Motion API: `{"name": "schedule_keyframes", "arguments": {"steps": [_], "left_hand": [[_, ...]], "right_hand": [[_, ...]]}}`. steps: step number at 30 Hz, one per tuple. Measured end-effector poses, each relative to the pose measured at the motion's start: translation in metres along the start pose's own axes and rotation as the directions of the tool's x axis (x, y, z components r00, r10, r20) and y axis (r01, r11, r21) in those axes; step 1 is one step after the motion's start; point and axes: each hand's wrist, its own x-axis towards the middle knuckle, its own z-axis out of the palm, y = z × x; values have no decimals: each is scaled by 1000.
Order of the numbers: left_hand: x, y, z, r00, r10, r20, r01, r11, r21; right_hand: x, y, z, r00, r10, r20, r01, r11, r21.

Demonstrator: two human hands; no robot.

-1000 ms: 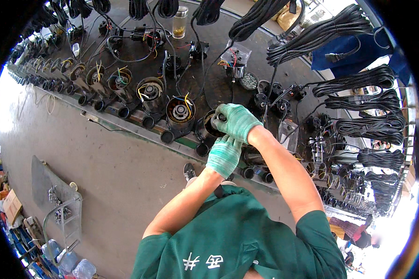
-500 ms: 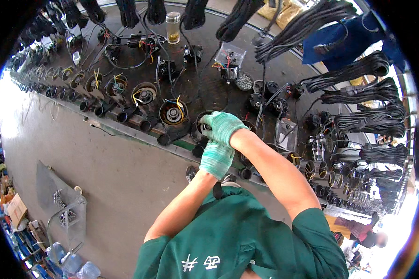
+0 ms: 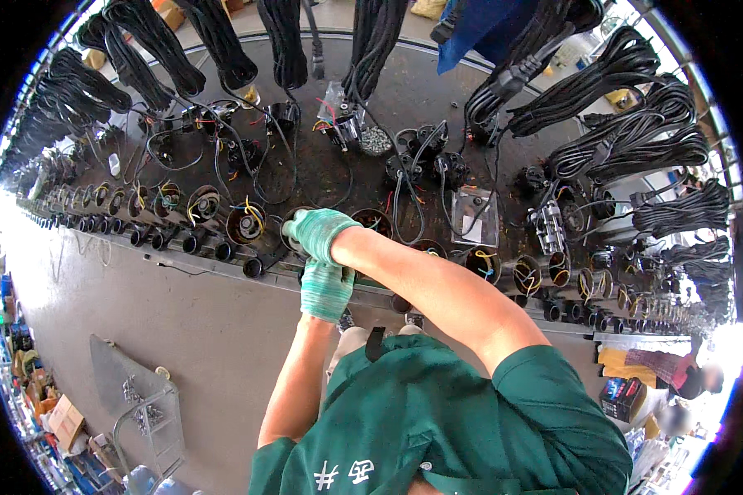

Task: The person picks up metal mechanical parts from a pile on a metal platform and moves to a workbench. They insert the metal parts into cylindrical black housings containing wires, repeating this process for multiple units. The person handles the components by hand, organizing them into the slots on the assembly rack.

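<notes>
Both my hands wear pale green knit gloves and meet at one round black housing in the row along the bench's near edge. My right hand lies over its rim, fingers curled into the opening; what they touch inside is hidden. Just below, my left hand is closed at the front of the same housing, where the neighbours have a short tube; its fingertips are mostly covered. Immediately left stands an open black housing with a motor core and yellow wires. On the right, another housing is partly behind my forearm.
Bundled black power cords hang over the dark bench. A bowl of small metal parts sits behind my hands, near a clear plastic bag and loose motor parts. A grey cart stands on the floor at left.
The view has turned, so the bench and its housings appear shifted to the left. My hands remain together at the housing, the right still over its rim.
</notes>
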Motion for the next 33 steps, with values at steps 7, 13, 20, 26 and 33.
{"name": "schedule_keyframes", "arguments": {"steps": [7,13,20,26,33], "left_hand": [[-2,8,-12,995,81,-66,-75,994,82],[1,22,-10,994,98,-56,-87,981,171],[-36,35,-43,931,-363,-39,325,873,-364],[-130,2,-46,846,-525,95,533,823,-197],[-284,-35,-21,658,-720,221,753,638,-162]], "right_hand": [[4,4,0,990,93,106,-92,996,-18],[-16,36,-6,963,-12,-269,62,982,178],[-182,120,-71,959,18,-283,38,980,193],[-344,306,-93,672,662,-331,-670,734,109],[-417,470,-15,481,876,-32,-877,480,-29]]}}
